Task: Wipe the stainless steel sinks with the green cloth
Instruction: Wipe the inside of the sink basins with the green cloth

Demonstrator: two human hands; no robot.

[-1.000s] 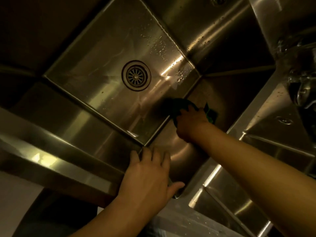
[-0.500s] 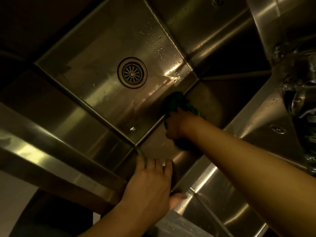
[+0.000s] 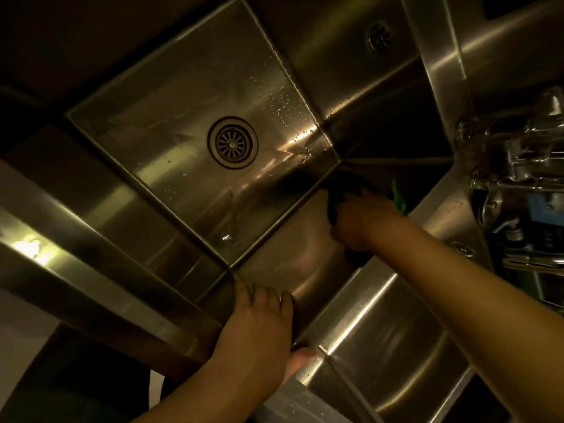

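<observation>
- The right grip (image 3: 363,222) has its fingers curled round the bunched green cloth (image 3: 343,186) and presses it against the right inner wall of the sink (image 3: 183,141).
- The cloth sits low on that wall, just beside the far right corner of the sink floor. One second ago it lay further along the wall towards the person, so the wiping has travelled towards that corner.
- A brighter green flap of the cloth sticks out past the knuckles on the far side. Half a second ago the cloth showed only as a dark wad above the fingers.
- The left grip (image 3: 258,328) rests on the near corner of the sink, where the front rim (image 3: 91,270) meets the divider (image 3: 381,325). Its fingers hook over the edge into the basin and its thumb lies on the outer face.
- A second ago those fingers lay flatter and more spread on the same corner. The place has not changed, but they bend over the edge more now.
- The view has tipped up. The drain (image 3: 232,143) sits lower in the frame than before, and more of the back wall shows, along with a small round grille (image 3: 379,38).
- Water drops (image 3: 282,99) dot the sink floor near its far right side, as in the earlier frames.
- Tap fittings (image 3: 515,175) stand at the right edge, well apart from the cloth.
</observation>
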